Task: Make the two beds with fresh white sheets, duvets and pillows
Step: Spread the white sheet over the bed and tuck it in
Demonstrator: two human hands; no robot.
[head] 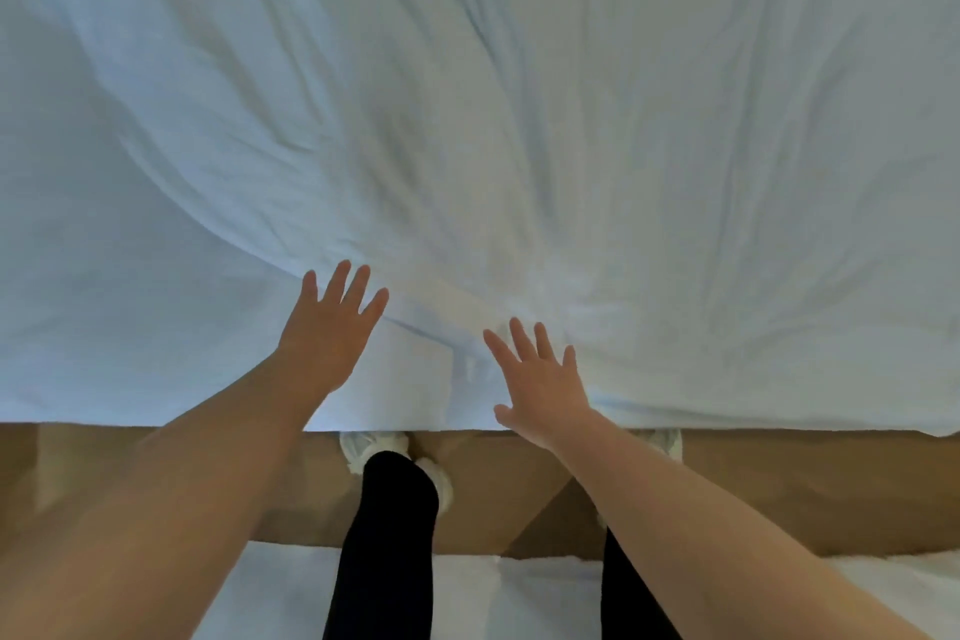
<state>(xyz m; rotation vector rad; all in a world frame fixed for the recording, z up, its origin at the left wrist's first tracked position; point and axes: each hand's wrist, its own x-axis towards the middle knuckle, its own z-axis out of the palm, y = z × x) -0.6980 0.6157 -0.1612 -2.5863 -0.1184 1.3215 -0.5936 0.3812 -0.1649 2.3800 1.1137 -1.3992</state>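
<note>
Along the near bed edge, left hand [332,333] and right hand [540,382], both spread wide and empty, flatten the wrinkled sheet [519,120]; smoothing step, outward strokes likely due.

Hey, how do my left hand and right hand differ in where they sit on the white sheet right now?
The left hand reaches farther onto the white sheet, fingertips at a long curved fold; the right hand sits nearer the bed edge. The left hand's fingers angle up and right, while the right hand's fingers angle up and left. Both are open, fingers spread, palms down, gripping nothing.
</note>
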